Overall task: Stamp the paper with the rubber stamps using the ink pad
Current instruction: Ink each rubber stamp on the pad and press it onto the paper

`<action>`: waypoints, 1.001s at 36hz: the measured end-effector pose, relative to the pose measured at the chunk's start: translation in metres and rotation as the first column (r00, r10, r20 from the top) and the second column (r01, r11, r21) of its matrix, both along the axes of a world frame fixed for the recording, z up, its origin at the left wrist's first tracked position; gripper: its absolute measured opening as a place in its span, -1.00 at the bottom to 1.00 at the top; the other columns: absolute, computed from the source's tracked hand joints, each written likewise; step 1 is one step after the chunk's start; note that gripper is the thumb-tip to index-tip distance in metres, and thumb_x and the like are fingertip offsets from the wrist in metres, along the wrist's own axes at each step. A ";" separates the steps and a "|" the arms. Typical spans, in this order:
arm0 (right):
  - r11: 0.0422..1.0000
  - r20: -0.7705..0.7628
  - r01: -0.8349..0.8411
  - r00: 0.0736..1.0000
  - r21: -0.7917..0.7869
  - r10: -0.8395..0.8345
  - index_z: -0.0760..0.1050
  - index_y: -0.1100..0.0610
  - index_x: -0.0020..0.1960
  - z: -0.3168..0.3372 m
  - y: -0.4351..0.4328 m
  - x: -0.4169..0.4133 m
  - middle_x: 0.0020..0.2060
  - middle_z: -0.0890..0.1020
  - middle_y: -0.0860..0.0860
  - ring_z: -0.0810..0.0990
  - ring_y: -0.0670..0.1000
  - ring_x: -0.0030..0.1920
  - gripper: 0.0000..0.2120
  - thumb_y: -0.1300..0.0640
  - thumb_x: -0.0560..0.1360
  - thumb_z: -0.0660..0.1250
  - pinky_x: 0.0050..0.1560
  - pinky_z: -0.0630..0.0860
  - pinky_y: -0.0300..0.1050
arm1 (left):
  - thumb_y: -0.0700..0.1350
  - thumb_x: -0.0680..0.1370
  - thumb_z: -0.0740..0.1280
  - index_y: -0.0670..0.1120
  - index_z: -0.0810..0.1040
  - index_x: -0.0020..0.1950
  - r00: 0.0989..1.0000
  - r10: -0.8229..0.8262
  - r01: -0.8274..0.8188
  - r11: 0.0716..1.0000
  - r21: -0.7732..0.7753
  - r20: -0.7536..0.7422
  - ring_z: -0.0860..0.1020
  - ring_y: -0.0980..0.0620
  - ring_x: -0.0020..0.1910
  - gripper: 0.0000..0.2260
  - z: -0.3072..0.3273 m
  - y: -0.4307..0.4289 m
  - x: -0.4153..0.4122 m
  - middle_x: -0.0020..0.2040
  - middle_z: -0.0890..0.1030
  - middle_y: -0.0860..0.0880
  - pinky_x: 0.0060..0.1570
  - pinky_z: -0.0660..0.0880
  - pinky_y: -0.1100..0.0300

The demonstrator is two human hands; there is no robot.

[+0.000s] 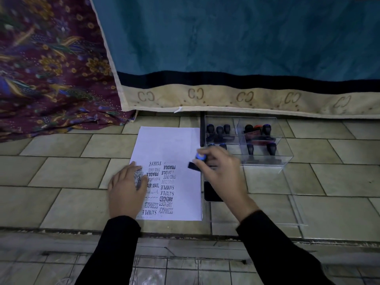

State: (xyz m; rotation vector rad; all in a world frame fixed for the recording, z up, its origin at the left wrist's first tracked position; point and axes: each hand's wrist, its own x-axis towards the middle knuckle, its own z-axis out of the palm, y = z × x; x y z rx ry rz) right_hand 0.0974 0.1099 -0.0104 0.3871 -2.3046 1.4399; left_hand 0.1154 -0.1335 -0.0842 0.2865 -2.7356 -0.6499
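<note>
Right hand (221, 171) grasps a black blue-capped rubber stamp (197, 162), seemingly tilted, over the white paper sheet's (170, 145) right edge. Left hand (126, 191) flat, fingers released, pressing paper.

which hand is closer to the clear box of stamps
Right. The right hand, gripping a stamp, is at the near left corner of the clear box; the left hand rests on the paper, farther left.
</note>
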 end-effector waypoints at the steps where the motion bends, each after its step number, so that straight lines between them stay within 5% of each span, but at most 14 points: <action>1: 0.999 0.000 -0.037 0.999 -0.001 0.037 0.58 0.20 -0.06 0.001 -0.010 -0.009 -0.14 0.63 -0.01 0.61 -0.21 -0.16 -0.86 0.24 0.40 0.47 -0.10 0.52 -0.46 | -0.06 0.55 0.35 -0.04 0.54 0.22 1.000 -0.002 0.002 1.000 -0.004 0.001 0.42 -0.06 0.32 -0.75 0.000 0.000 0.000 0.36 0.51 0.01 0.36 0.24 -0.04; 8: 0.979 0.145 -0.159 0.979 0.126 0.141 0.52 0.19 -0.11 -0.014 -0.060 -0.063 -0.10 0.61 0.09 0.61 0.02 -0.16 -0.90 0.27 0.41 0.43 -0.07 0.58 -0.09 | -0.04 0.56 0.34 -0.04 0.53 0.24 1.000 -0.003 0.003 1.000 -0.008 0.024 0.41 -0.07 0.34 -0.73 0.001 -0.001 0.000 0.37 0.50 0.00 0.36 0.23 -0.03; 19: 0.948 0.202 -0.218 0.964 0.230 0.173 0.54 0.22 -0.05 -0.028 -0.072 -0.069 -0.06 0.60 0.08 0.57 -0.01 -0.15 -0.89 0.25 0.44 0.41 -0.11 0.46 -0.28 | -0.03 0.56 0.33 -0.03 0.53 0.24 0.999 0.004 -0.004 1.000 0.000 0.036 0.40 -0.06 0.35 -0.74 0.001 -0.002 -0.001 0.38 0.49 0.02 0.37 0.22 -0.01; 26: 0.926 0.178 -0.214 0.970 0.313 0.164 0.51 0.22 -0.14 -0.031 -0.075 -0.062 -0.11 0.59 0.09 0.62 0.08 -0.15 -0.93 0.32 0.43 0.39 -0.08 0.59 0.02 | -0.02 0.57 0.31 -0.03 0.52 0.25 0.999 -0.004 0.005 1.000 -0.002 0.035 0.40 -0.04 0.35 -0.73 -0.001 -0.001 -0.001 0.38 0.48 0.02 0.40 0.22 -0.03; 36: 0.932 0.189 -0.197 0.971 0.303 0.143 0.50 0.21 -0.16 -0.027 -0.077 -0.062 -0.12 0.59 0.10 0.61 0.05 -0.14 -0.91 0.35 0.41 0.38 -0.10 0.59 -0.01 | -0.03 0.57 0.31 -0.03 0.52 0.26 0.999 -0.001 0.001 1.000 -0.005 0.037 0.40 -0.05 0.35 -0.73 -0.001 -0.001 -0.001 0.38 0.48 0.01 0.40 0.22 -0.03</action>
